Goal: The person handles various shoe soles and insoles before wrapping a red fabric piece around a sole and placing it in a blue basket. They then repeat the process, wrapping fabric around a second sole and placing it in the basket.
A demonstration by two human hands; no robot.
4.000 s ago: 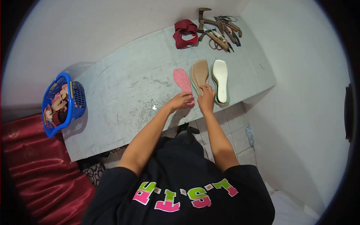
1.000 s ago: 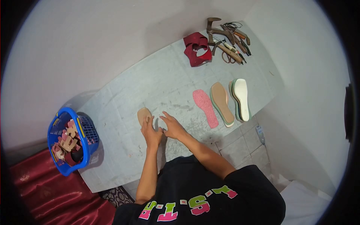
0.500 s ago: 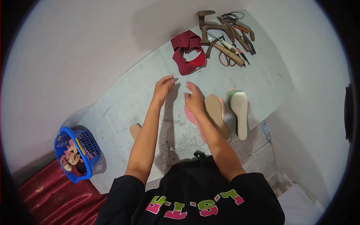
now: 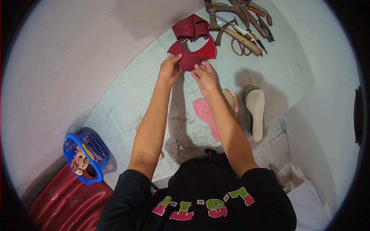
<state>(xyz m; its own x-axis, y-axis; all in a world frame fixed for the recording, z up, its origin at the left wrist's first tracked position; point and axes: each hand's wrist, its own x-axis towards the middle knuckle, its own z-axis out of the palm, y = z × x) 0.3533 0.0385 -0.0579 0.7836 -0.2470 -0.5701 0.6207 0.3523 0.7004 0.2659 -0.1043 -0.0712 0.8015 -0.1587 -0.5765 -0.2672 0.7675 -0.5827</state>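
Note:
A dark red shoe upper spans the gap between my two hands, its near edge lifted. My left hand pinches its left side, thumb on top and the other fingers underneath. At the right end of the same edge my right hand grips it with closed fingers, partly hidden by the material. Just beyond lies another folded dark red piece, touching or overlapping the held one. A pink speckled sole rests beside my right forearm, which partly covers a tan sole.
Hammers, pliers, scissors and a metal shoe last crowd the table's far right. Stacked soles lie near the right edge. A blue basket of scraps stands at the left. White walls border the table.
Both hands have reached forward from above the bare tabletop and taken hold of the red shoe upper. Its near edge has risen. The view has shifted slightly.

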